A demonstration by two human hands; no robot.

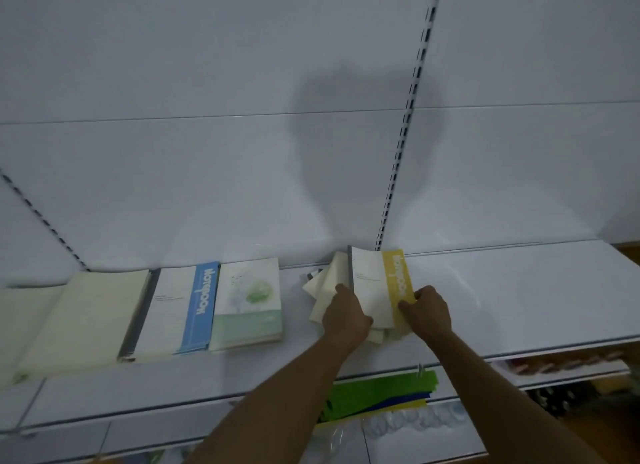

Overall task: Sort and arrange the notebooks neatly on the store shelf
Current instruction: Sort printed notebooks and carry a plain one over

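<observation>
Fingers of my left hand (344,316) are curled over the near left edge of a yellow-banded notebook (381,287), thumb side wrapped onto its grey spine, so I read that as a grip. Fingers of my right hand (431,311) are bent too, their tips pinching the notebook's near right corner, on the yellow band.

That notebook sits at about 12 o'clock from my hands, on the white shelf (502,297), its far edge close to the back panel. Its cover is white with a yellow strip down the right side carrying white lettering. It rests on top of a loose cream stack (323,297) whose books are fanned out crookedly toward 10 o'clock, corners sticking out under my left hand.

Further off toward 9 o'clock, well apart from the stack, lie three more piles side by side: a green-and-white notebook (247,304), just beside it a blue-banded notebook (180,311) of the same design as the yellow one, then a plain cream notebook (86,321) with a dark spine edge.

At 6 o'clock, on the lower level under the shelf lip, I can see green, blue and yellow sheets (381,396).
</observation>
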